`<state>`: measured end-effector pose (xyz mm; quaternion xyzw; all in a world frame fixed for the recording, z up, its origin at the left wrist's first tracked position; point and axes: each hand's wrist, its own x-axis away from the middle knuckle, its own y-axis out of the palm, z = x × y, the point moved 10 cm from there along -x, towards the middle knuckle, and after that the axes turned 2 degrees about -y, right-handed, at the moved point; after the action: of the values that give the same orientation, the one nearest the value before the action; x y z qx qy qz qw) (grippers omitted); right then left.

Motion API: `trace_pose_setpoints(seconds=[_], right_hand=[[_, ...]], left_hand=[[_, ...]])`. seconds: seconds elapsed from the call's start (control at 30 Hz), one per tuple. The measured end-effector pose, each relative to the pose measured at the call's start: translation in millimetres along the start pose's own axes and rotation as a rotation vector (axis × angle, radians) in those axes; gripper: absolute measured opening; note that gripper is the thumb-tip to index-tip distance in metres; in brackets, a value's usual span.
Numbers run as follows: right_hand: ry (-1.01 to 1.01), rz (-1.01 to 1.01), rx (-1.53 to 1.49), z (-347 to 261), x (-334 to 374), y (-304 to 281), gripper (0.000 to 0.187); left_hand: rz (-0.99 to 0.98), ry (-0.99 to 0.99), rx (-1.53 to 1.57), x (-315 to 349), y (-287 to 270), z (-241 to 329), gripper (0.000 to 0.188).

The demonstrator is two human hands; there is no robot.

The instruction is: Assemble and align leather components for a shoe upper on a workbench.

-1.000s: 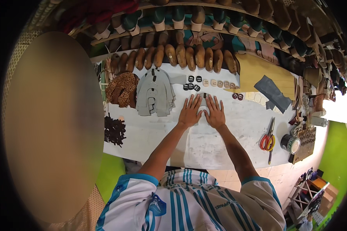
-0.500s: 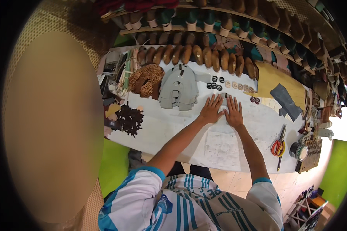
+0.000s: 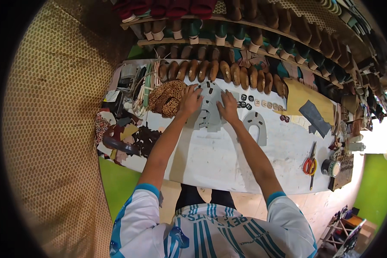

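Note:
My left hand (image 3: pixel 190 100) rests at the left edge of a stack of grey horseshoe-shaped shoe upper pieces (image 3: pixel 210 112), fingers apart. On the stack's right edge lies my right hand (image 3: pixel 229 107), its thumb held away from its fingers. Small dark slots or patches show along the middle of the stack. One single grey upper piece (image 3: pixel 262 129) lies flat on the white table, to the right of my right forearm. Leopard-print material (image 3: pixel 164 101) is bunched beside my left hand. Black buckles (image 3: pixel 244 104) and pale buckles (image 3: pixel 269 105) sit beyond the single piece.
Wooden shoe lasts (image 3: pixel 193 71) line the table's back, below shelves with more lasts. Scissors with red and yellow handles (image 3: pixel 309 165) lie at the right near a tin (image 3: pixel 330 167). Dark scraps (image 3: pixel 150 139) are heaped at the left. Yellowish sheet material (image 3: pixel 299 92) lies back right.
Both hands have moved left from the single grey piece to the stack, and that piece now lies uncovered. My hands have spread from close together to opposite sides of the stack.

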<state>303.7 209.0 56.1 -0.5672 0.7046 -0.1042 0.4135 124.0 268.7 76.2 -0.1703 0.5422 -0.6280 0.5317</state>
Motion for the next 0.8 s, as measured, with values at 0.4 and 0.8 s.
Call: trace_pose_setpoints(seconds=[0.4, 0.8], right_hand=[[-0.027, -0.131, 0.054, -97.0, 32.0, -32.9, 0.016], [0.199, -0.382, -0.078, -250.4, 204.5, -42.7, 0.013]], left_hand=[[0.057, -0.011, 0.378, 94.5, -77.9, 19.1, 0.019], [-0.253, -0.158, 0.542, 283.3, -176.7, 38.3, 0.014]])
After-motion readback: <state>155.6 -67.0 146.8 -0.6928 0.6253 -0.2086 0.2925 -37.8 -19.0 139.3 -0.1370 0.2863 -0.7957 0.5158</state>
